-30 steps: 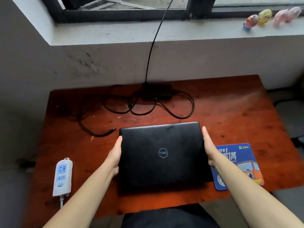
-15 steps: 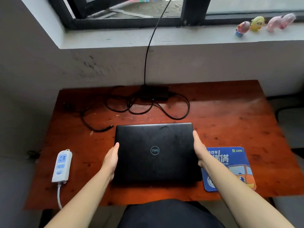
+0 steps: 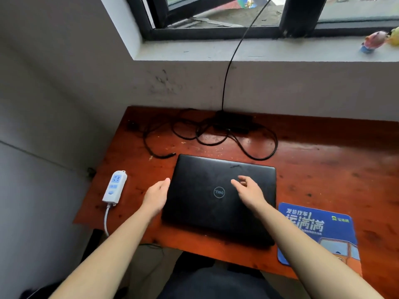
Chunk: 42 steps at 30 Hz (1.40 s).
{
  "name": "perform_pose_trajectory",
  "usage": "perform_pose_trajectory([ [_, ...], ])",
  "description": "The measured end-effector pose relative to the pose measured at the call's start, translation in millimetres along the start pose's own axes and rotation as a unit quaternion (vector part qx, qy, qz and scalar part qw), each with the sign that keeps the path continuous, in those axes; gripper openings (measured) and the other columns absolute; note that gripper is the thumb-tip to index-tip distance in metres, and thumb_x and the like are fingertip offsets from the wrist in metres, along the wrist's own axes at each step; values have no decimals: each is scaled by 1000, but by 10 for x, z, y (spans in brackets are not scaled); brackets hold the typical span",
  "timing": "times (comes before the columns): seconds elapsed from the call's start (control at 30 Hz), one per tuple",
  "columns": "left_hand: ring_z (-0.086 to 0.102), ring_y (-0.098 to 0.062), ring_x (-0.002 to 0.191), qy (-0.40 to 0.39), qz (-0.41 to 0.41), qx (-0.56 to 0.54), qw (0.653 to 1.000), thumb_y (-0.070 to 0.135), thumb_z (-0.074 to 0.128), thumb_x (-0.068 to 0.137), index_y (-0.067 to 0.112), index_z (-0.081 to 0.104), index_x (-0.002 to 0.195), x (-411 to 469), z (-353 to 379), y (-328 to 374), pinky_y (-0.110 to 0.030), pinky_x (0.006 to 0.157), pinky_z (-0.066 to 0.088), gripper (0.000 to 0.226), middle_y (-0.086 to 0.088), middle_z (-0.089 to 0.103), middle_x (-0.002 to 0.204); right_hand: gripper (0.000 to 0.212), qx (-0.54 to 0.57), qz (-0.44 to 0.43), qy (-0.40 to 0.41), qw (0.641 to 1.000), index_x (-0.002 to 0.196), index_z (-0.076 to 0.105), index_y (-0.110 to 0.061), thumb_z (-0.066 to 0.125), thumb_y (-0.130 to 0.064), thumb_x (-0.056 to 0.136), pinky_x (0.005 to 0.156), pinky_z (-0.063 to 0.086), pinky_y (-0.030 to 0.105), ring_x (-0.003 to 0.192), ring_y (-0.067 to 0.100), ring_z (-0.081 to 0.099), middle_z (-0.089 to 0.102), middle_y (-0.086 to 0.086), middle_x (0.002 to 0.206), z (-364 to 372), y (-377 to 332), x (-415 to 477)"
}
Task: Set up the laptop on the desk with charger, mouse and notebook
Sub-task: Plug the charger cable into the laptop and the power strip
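Observation:
A closed black laptop [image 3: 207,212] lies flat on the reddish wooden desk [image 3: 323,169], logo facing up. My left hand [image 3: 156,196] rests open at the laptop's left edge, fingertips touching it. My right hand [image 3: 250,192] hovers open over the lid, fingers spread, holding nothing. Behind the laptop the black charger brick [image 3: 234,123] sits among loops of black cable, and the cable's free plug end [image 3: 170,155] lies just off the laptop's back left corner. A blue mouse pad [image 3: 319,231] lies to the laptop's right. No mouse or notebook is in view.
A white power strip [image 3: 114,186] lies at the desk's left edge, its cord hanging off the front. A grey wall and window sill rise behind the desk, with small toy figures [image 3: 374,41] on the sill. A black cable [image 3: 228,72] runs up from the charger to the window.
My right hand has let go of the laptop's right edge and moved left over the lid. The laptop now lies set down. The view has swung to the left.

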<state>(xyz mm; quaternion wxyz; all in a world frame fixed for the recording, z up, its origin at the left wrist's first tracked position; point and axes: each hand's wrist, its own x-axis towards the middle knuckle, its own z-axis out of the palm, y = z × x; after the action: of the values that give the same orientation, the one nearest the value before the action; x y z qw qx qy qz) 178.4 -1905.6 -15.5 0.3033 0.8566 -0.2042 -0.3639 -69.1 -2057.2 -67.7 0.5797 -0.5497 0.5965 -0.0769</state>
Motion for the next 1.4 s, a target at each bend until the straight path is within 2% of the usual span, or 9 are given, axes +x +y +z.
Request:
perform_pose_trajectory([
  [0.13,57,-18,115,10,40,107,993,42,53,98,20,65,123,35,-289,-157,-31,97,42,36,0,66,125,40,-33,-17,-41,998,128,62,-22,66,-40,92,105,44,35,118,18,60,64,5,129,293,-113,-36],
  [0.4,59,-24,118,-19,60,119,991,31,64,94,15,57,132,626,-759,-293,-41,102,47,42,-5,63,122,41,-130,-42,-28,990,131,59,-24,62,-40,93,104,44,33,119,17,58,62,2,133,694,-482,15],
  [0.5,52,-25,127,-34,111,185,976,36,61,93,20,47,141,922,-833,-309,-42,105,43,52,-5,56,137,56,-212,-53,17,976,143,46,-27,59,-46,93,107,39,37,132,22,45,45,5,147,912,-597,60],
  [0.6,40,-23,137,-33,189,262,946,38,58,94,21,42,146,1191,-815,-302,-41,110,37,57,-3,45,149,76,-310,-46,26,949,155,25,-33,57,-57,91,119,24,47,150,31,15,17,11,164,1175,-672,99],
  [0.73,34,-23,141,-82,240,308,917,37,54,95,18,39,147,1567,-733,-302,-38,114,31,58,-4,42,152,92,-427,3,-5,904,157,9,-42,56,-71,84,120,8,57,150,42,-12,-13,15,166,1542,-657,173],
  [0.97,35,-26,140,-90,237,314,915,32,54,96,15,33,150,2003,-497,-95,-42,112,34,60,-6,42,150,114,-465,31,-7,885,157,4,-42,73,-68,70,117,22,61,150,42,-11,-17,13,165,1577,-692,213],
  [1.1,45,-26,121,-83,288,390,871,34,59,93,18,52,135,2146,-402,-146,-39,97,44,45,-5,53,130,143,-483,66,-27,873,154,-20,-34,73,-80,56,116,10,66,145,49,-22,-31,20,159,1711,-774,220],
  [1.2,50,-25,106,-63,302,374,875,32,62,92,19,65,111,2131,-394,-275,-37,85,47,23,-3,60,110,151,-493,76,-25,866,151,-28,-34,73,-83,51,116,7,69,142,53,-26,-37,24,154,1778,-769,223],
  [1.4,52,-23,98,-91,350,327,873,24,61,94,15,66,108,2067,-290,-379,-37,78,49,17,-4,61,106,151,-493,65,-16,868,150,-28,-36,70,-88,47,116,10,69,143,51,-25,-35,23,156,1760,-714,261],
])
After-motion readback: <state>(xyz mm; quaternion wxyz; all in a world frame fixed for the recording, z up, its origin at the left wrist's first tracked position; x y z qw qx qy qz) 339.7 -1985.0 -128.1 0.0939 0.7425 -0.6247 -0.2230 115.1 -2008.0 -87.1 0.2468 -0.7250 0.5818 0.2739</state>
